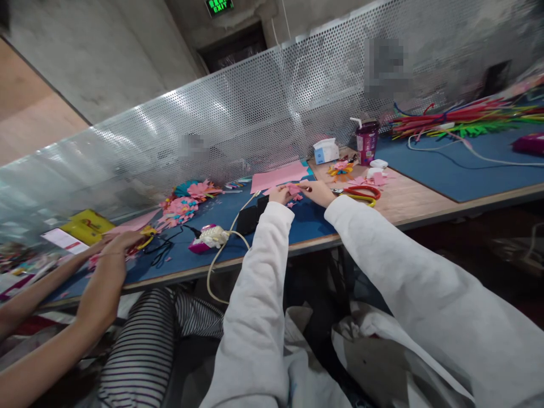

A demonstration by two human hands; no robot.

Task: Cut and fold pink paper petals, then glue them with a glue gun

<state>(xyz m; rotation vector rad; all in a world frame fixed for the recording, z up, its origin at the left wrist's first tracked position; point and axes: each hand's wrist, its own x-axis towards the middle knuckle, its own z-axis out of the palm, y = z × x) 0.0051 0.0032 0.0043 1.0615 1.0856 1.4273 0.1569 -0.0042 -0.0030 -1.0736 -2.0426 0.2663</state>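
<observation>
Over the blue mat, my left hand [279, 195] has its fingers closed on a small piece of pink paper [293, 189]. My right hand [318, 193] pinches at the right side of the same piece; its fingertips are small in view, and finer detail cannot be made out. Right behind both hands lies a larger pink paper sheet [278, 175]. Small pink scraps [296, 198] are scattered just under the fingers. To the right of my right hand, scissors with red and yellow handles [368, 194] rest on the wooden tabletop.
A perforated metal screen [238, 119] runs behind the table. Paper flowers [181, 209], a power strip [210, 237] with a cable, a tissue pack [326, 151], a drink cup [367, 141] and pipe cleaners [450, 120] are around. At left, a co-worker's hands [123, 242] hold yellow-handled scissors.
</observation>
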